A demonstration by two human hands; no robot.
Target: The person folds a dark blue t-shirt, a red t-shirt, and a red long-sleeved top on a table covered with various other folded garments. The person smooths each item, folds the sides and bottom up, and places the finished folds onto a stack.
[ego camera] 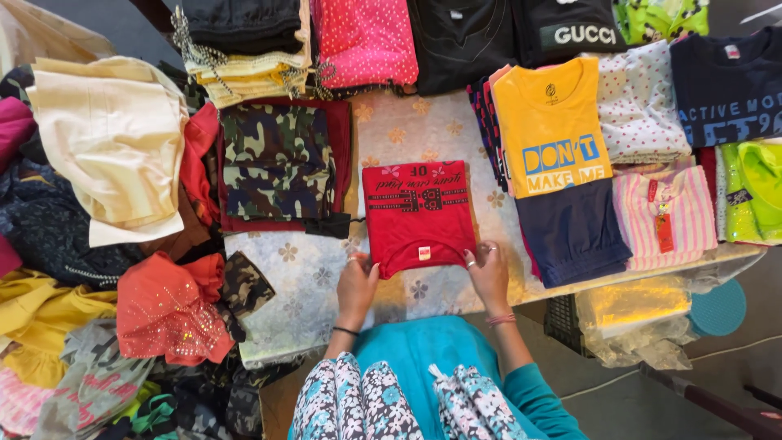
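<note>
A folded red T-shirt (418, 213) with dark print lies in the middle of the table on a pale flowered cloth (305, 269). My left hand (357, 287) grips its near left corner. My right hand (488, 273) holds its near right corner. Both hands rest on the cloth at the shirt's collar edge, with a bangle on each wrist.
A folded camouflage garment (277, 159) lies left of the red shirt. A yellow T-shirt on navy shorts (554, 155) lies to its right, then a pink striped top (666, 213). Loose clothes pile at the left (167, 314). Folded stacks line the far edge. A teal stool (717, 308) stands right.
</note>
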